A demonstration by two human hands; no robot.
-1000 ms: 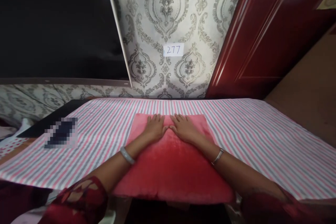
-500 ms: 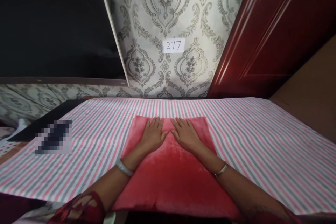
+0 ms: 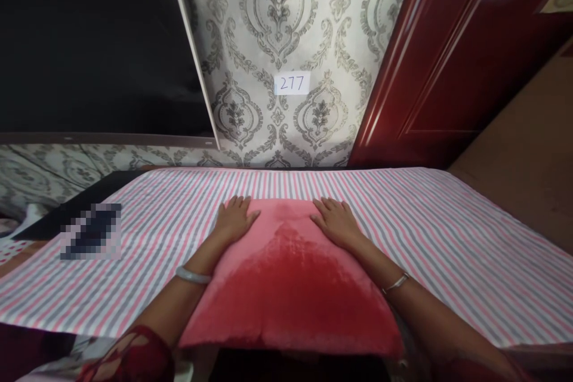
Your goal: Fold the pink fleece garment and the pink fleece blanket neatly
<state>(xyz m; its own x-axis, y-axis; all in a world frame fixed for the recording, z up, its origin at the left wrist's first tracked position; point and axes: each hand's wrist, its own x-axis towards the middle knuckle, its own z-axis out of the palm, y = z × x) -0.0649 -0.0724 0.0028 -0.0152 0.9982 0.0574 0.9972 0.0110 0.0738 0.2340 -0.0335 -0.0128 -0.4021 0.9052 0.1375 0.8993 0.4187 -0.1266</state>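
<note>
Surface: the surface (image 3: 447,233) fills the middle of the view under a pink, grey and white striped cloth (image 3: 170,221); the cloth lies flat, so whatever is laid on it sits level
Wall: patterned wallpaper (image 3: 277,24) rises behind the far edge, with a dark screen (image 3: 89,42) to the left and a red door (image 3: 447,54) to the right; a small paper label (image 3: 292,83) reading 277 is stuck to the wallpaper
Red cushion cover: the red velvety cushion cover (image 3: 290,280) lies flat on the striped cloth, straight ahead; its near edge hangs a little over the near side of the surface; spread this way its whole face is open to the palms
Left hand: the left hand (image 3: 233,221) rests palm down with fingers extended on the far left corner; it grips nothing, only presses the fabric
Right hand: the right hand (image 3: 336,221) mirrors it on the far right corner, flat and unclenched; set well apart, the two hands seem to hold the far edge taut and square
Bangles: a pale bangle (image 3: 192,275) circles the left wrist; a thin one (image 3: 396,282) the right
</note>
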